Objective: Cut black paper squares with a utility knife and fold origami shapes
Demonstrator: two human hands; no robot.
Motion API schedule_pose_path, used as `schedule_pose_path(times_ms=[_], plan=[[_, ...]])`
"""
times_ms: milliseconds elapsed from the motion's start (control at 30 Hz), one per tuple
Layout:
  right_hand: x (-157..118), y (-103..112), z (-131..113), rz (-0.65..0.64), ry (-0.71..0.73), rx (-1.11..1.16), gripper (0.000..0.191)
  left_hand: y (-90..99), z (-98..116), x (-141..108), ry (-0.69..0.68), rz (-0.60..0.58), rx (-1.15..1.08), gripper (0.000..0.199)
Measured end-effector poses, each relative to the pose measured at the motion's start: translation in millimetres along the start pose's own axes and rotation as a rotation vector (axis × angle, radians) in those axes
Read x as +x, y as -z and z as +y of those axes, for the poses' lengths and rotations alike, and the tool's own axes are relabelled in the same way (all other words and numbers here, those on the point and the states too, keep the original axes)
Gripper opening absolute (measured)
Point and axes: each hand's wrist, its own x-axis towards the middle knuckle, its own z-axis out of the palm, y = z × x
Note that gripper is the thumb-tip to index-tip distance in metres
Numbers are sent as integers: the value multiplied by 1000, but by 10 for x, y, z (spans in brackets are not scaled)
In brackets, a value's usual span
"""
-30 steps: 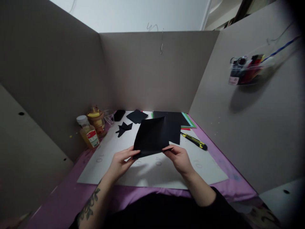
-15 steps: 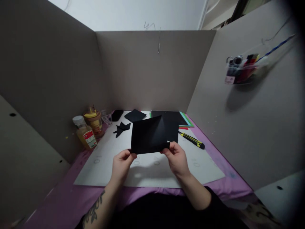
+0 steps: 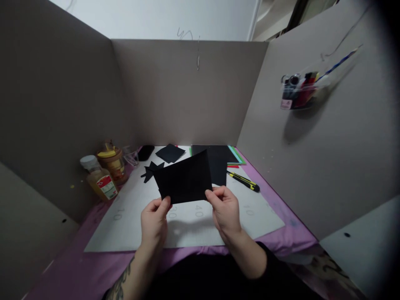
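Note:
A black paper sheet (image 3: 184, 179) is held up above the white board (image 3: 131, 233), tilted, its right side higher than its left. My left hand (image 3: 154, 216) pinches its lower left corner between thumb and fingers. My right hand (image 3: 225, 208) pinches the lower right corner the same way. Behind the sheet on the left lies a black cut-out with pointed ends (image 3: 151, 171), partly hidden by it. A black square piece (image 3: 170, 153) lies farther back. More black paper (image 3: 218, 164) rests behind my right hand.
A yellow and black cutter (image 3: 245, 182) lies at the right. On the left stand a glue bottle (image 3: 104, 183), a brown pot (image 3: 114, 164) and a clear cup (image 3: 130, 156), near a dark flat object (image 3: 146, 153). Grey panels surround the table; a holder (image 3: 298, 93) hangs right.
The sheet has shifted left and changed its tilt, and now looks narrower. My right hand has moved inward along with it. The whole view has shifted slightly.

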Motion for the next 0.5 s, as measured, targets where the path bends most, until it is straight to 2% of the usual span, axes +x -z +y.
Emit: schedule_pose_path(times_ms=[267,500], plan=[[74,-23,109,51,-52,-54,29,-41,-78,50,79,14,-28,36],[147,-6,231,85,-153,60,29,-28,-170,125,105,-30,0,38]])
